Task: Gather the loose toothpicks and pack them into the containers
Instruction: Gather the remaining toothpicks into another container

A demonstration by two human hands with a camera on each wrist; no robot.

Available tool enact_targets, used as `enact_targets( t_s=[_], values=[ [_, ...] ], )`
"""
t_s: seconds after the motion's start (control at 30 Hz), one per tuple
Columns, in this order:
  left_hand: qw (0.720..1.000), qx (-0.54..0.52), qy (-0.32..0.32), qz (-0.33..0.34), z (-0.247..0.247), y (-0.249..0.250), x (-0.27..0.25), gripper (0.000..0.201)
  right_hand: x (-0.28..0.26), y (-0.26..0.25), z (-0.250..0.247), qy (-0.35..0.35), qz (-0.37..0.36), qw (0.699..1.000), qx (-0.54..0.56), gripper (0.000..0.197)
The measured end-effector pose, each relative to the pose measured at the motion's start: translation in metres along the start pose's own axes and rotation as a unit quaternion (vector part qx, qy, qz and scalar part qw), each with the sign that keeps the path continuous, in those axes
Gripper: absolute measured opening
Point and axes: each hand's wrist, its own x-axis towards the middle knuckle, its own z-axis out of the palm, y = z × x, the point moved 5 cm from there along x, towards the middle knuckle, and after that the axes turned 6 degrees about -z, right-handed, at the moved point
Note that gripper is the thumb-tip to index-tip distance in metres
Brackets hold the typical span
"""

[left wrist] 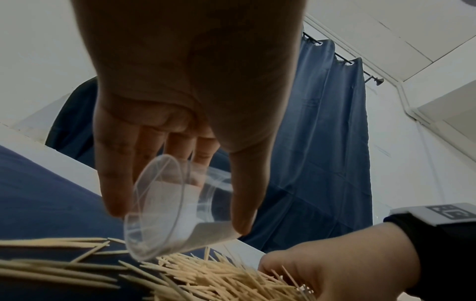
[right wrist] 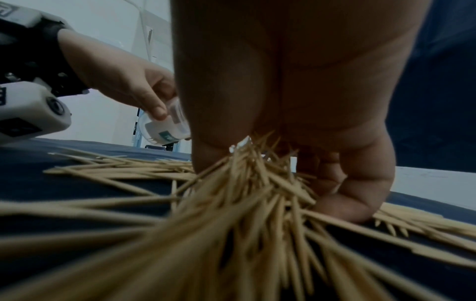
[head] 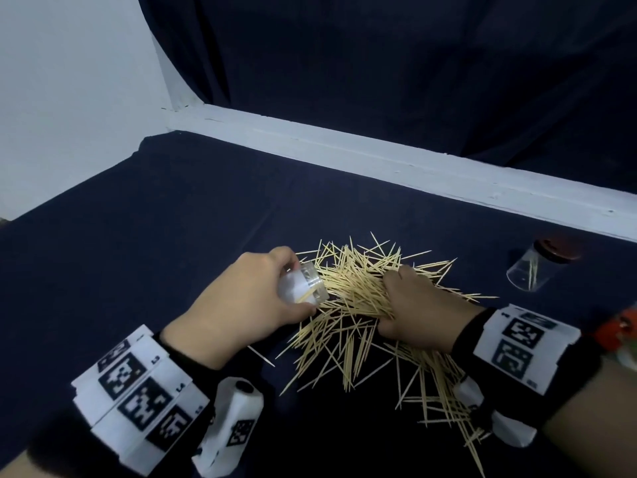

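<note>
Right now the toothpicks (head: pixel 358 305) lie in a loose heap on the dark blue tabletop (head: pixel 172 219), and everything else sits around that heap. At its left edge the left hand (head: pixel 241 301) grips a small clear jar (head: pixel 303 282) with a white label — thumb on one side, fingers on the other. The jar is tipped on its side above the cloth, its mouth turned toward the heap, and a toothpick or two show inside it. In the left wrist view the jar's round bottom (left wrist: pixel 154 205) faces the camera, just over the nearest sticks. On the heap's right side the right hand (head: pixel 424 305) is pressed down into the pile, fingers curled around a thick bunch of toothpicks — the right wrist view shows the bunch (right wrist: pixel 247 183) fanning out from under the palm. Well off to the right of the heap a second clear jar (head: pixel 531 270) lies on its side, apart from the pile, holding a few toothpicks, with a dark red lid (head: pixel 562 250) at its far end.
</note>
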Motion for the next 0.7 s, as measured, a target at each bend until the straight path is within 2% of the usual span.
enact_targets(
  t_s=[0.2, 0.37, 0.7],
  values=[
    [1.000, 0.018, -0.006, 0.000, 0.002, 0.001, 0.002, 0.041, -0.001, 0.005, -0.004, -0.008, 0.006, 1.000, 0.006, 0.047],
    [0.999, 0.039, -0.013, 0.004, 0.004, 0.006, 0.006, 0.042, -0.005, 0.011, -0.010, 0.018, 0.014, 0.999, 0.025, 0.034],
    [0.997, 0.073, -0.009, 0.030, -0.002, 0.023, 0.027, 0.046, -0.027, 0.028, -0.059, 0.062, -0.023, 0.998, 0.016, 0.040]
  ],
)
